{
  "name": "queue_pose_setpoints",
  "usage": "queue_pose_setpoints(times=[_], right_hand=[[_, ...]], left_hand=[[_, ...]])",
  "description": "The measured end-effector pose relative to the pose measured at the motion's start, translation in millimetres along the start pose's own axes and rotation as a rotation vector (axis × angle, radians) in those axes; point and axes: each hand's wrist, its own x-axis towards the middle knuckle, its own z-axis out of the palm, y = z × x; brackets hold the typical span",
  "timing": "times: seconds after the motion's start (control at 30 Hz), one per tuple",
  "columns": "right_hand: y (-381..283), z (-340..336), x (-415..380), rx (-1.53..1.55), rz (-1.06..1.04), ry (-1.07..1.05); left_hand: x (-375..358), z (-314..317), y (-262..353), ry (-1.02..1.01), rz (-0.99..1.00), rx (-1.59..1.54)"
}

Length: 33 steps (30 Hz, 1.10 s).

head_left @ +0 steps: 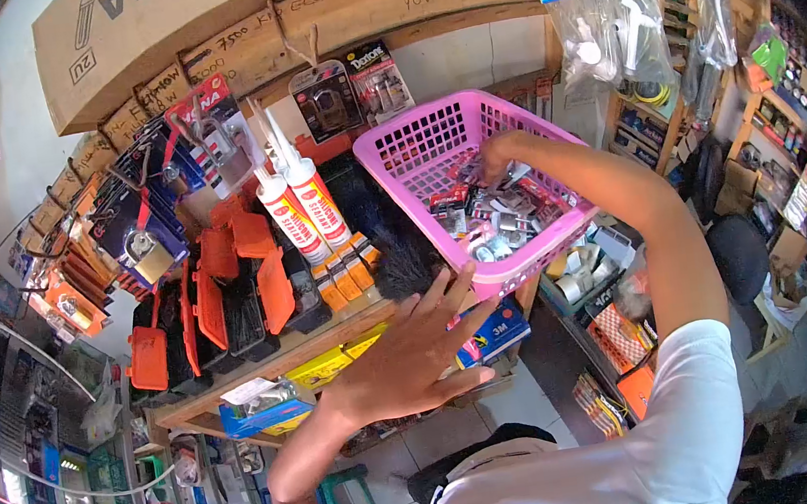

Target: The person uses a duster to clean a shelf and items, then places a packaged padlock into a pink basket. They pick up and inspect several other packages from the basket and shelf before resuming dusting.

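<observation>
A pink plastic basket point(424, 134) with slotted walls sits at the right end of the wooden shelf. Small packaged goods point(510, 219) fill its bottom, some in clear plastic, others on red and dark cards. Inside the basket, my right hand point(498, 157) reaches down among the packets near the far side. Its fingers are curled together, and what they grip, if anything, I cannot tell. My left hand point(406, 352) is open, palm down with fingers spread, its fingertips right by the basket's near corner. Below that hand lies a blue 3M box point(494, 334).
Two sealant tubes point(315, 200) stand left of the basket, behind small orange boxes point(345, 271). Farther left are black bins with orange lids point(272, 290) and hanging carded padlocks point(147, 251). Bagged goods point(583, 33) hang at upper right. A green stool point(354, 503) stands below.
</observation>
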Motion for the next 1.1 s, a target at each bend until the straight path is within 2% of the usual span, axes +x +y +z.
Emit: queue_pose_setpoints(times=[0.13, 0.2, 0.3, 0.37, 0.4, 0.47, 0.53, 0.6, 0.63, 0.7, 0.73, 0.8, 0.83, 0.9, 0.97, 1.03, 1.07, 1.1], right_hand=[[6.7, 1.2, 2.7, 0.181, 0.027, 0.022], [9.3, 0.4, 2.8, 0.287, 0.026, 0.011], [17.2, 7.5, 10.9, 0.259, 0.028, 0.145], [17.4, 10.9, 1.2, 0.119, -0.043, 0.434], [17.8, 11.8, -4.4, 0.116, -0.049, 0.436], [-2.5, -9.2, -56.2, 0.108, 0.074, 0.546], [5.4, -12.4, -67.4, 0.200, -0.009, 0.679], [-6.3, -27.1, -110.0, 0.359, -0.002, 0.801], [-9.7, -33.5, -128.2, 0.355, -0.016, 0.806], [-15.3, -40.7, -159.2, 0.603, -0.058, 0.867], [-18.1, -39.3, -172.0, 0.599, -0.065, 0.869], [-25.6, -27.8, -196.8, 0.956, -0.335, 0.935], [-35.7, -22.0, -213.3, 0.952, -0.335, 0.934], [-69.3, -7.1, -243.5, 1.353, -0.634, 0.887], [-93.3, 20.0, -257.1, 1.338, -0.729, 0.875], [-123.0, 37.7, -278.5, 1.420, -0.768, 0.678], [-132.3, 38.6, -290.4, 1.388, -0.712, 0.535], [-141.7, 41.2, -300.1, 1.355, -0.655, 0.392]], left_hand=[[8.6, 8.0, -9.1, -0.009, 0.014, 0.013], [11.0, 8.9, -10.9, 0.034, 0.049, 0.141], [10.8, 12.2, -13.5, 0.033, 0.047, 0.116], [12.1, 14.7, -18.5, 0.039, 0.062, 0.089], [12.4, 14.6, -19.8, 0.026, 0.055, 0.043], [8.6, 13.5, -23.5, 0.017, 0.019, 0.004], [8.6, 12.3, -28.9, 0.029, 0.059, -0.129], [7.4, 9.5, -32.5, 0.038, 0.056, -0.188], [7.9, 9.5, -33.9, 0.038, 0.079, -0.256], [6.2, 11.5, -35.2, 0.110, 0.073, -0.238], [5.1, 10.4, -35.5, 0.175, 0.057, -0.295], [4.8, 12.1, -36.8, 0.311, 0.017, -0.375], [6.5, 12.5, -37.1, 0.314, 0.017, -0.377], [10.5, 13.9, -36.1, 0.429, -0.057, -0.750], [12.0, 16.4, -28.8, 0.476, -0.019, -0.820], [9.5, 33.9, -16.9, 0.564, 0.010, -1.138], [6.6, 45.0, -6.5, 0.631, -0.033, -1.224], [0.6, 53.6, -9.2, 0.520, 0.002, -1.261]])
